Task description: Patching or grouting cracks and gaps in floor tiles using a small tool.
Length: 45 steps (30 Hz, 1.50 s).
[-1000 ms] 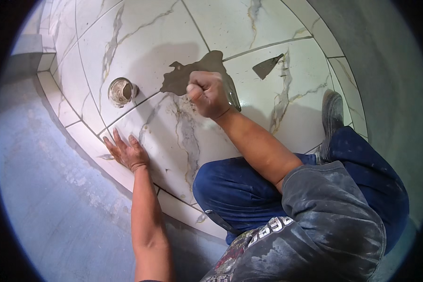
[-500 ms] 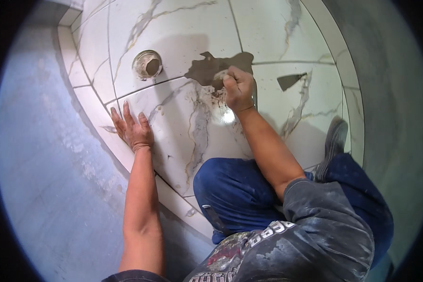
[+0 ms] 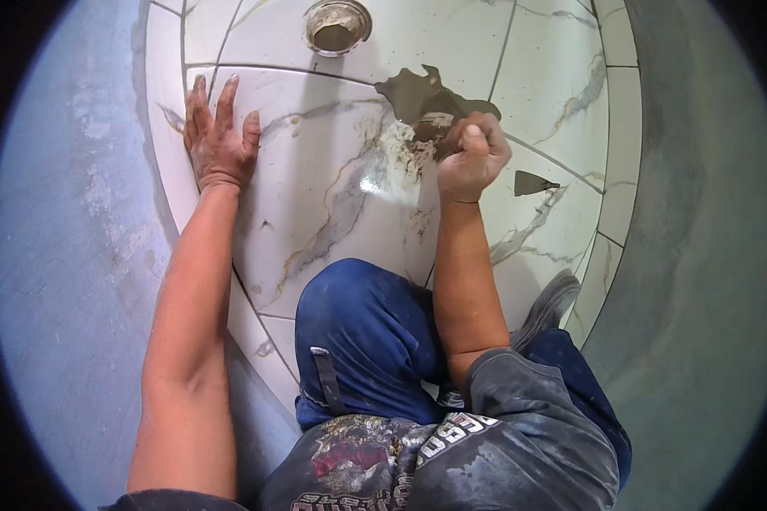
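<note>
My left hand (image 3: 222, 140) rests palm-down, empty, fingers spread, at ten o'clock on white, grey-veined floor tiles (image 3: 375, 230); a round, pale-crusted rim (image 3: 339, 12) sits near twelve. At the five-o'clock edge of a grey-brown paste patch (image 3: 413, 89), my right hand (image 3: 475, 157) curls closed, its contents, if any, hidden; a dark-grey triangle (image 3: 533, 182) lies at its four o'clock.

From the head, a wide fisheye looks steeply down at nearby hands (image 3: 221, 155) and floor tiles (image 3: 294, 183).
</note>
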Each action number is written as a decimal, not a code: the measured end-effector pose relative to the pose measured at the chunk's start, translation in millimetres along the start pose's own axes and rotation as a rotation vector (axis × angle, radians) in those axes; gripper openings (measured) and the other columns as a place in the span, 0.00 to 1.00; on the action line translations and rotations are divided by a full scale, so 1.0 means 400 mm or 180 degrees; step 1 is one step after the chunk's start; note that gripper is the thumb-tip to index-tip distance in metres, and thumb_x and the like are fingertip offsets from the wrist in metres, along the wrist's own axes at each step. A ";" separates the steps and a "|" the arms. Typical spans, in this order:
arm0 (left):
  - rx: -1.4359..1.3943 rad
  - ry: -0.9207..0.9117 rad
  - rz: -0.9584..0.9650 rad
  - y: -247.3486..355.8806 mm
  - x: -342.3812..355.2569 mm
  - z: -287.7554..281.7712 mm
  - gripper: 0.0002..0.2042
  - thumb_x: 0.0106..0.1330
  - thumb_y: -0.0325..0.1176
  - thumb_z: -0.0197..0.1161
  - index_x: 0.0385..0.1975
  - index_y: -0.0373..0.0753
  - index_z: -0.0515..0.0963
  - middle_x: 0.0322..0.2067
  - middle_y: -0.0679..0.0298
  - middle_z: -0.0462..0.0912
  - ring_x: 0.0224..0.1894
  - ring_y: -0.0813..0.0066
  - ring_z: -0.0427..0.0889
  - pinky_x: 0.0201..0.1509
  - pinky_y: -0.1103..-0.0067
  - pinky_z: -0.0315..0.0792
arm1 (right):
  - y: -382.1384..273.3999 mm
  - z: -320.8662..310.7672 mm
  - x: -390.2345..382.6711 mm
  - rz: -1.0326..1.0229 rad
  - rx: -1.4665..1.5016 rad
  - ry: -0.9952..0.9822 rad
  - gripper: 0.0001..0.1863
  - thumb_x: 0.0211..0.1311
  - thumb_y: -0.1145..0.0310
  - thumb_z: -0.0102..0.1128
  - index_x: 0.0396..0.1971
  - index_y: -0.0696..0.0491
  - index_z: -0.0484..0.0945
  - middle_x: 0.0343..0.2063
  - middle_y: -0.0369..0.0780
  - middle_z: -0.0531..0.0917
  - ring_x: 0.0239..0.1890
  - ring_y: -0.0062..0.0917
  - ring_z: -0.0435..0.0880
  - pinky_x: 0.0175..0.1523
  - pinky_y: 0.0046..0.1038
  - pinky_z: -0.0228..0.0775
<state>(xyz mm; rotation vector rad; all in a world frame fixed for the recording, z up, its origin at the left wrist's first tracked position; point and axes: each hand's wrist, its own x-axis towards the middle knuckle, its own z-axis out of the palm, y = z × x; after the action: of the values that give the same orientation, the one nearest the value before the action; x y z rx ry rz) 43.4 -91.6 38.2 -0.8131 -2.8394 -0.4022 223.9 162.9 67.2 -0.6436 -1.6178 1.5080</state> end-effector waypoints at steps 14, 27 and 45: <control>-0.0185 0.0054 0.0016 0.008 0.014 0.005 0.30 0.64 0.55 0.52 0.69 0.63 0.60 0.71 0.56 0.51 0.73 0.48 0.49 0.74 0.57 0.46 | 0.011 -0.022 0.034 0.0441 -0.0541 0.0111 0.12 0.56 0.67 0.50 0.18 0.59 0.70 0.14 0.32 0.68 0.19 0.14 0.65 0.24 0.20 0.55; -0.0080 -0.0028 -0.0054 -0.003 -0.004 -0.002 0.31 0.64 0.55 0.52 0.68 0.61 0.61 0.71 0.55 0.51 0.73 0.48 0.49 0.73 0.56 0.47 | -0.018 0.026 -0.002 0.0687 0.0126 0.0042 0.09 0.56 0.73 0.49 0.18 0.56 0.67 0.13 0.33 0.65 0.16 0.15 0.61 0.22 0.21 0.52; -0.0134 -0.0081 0.0018 0.006 -0.015 -0.007 0.31 0.63 0.54 0.53 0.69 0.61 0.60 0.71 0.54 0.50 0.73 0.46 0.48 0.74 0.55 0.46 | 0.076 -0.016 0.033 0.0582 -0.0128 -0.0182 0.11 0.56 0.70 0.49 0.17 0.58 0.68 0.15 0.32 0.67 0.21 0.15 0.64 0.26 0.22 0.57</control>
<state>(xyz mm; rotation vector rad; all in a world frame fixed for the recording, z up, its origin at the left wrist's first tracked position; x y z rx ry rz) 50.0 -93.5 40.1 -0.8399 -2.8604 -0.4553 217.0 181.9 40.0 -0.7954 -1.6735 1.6416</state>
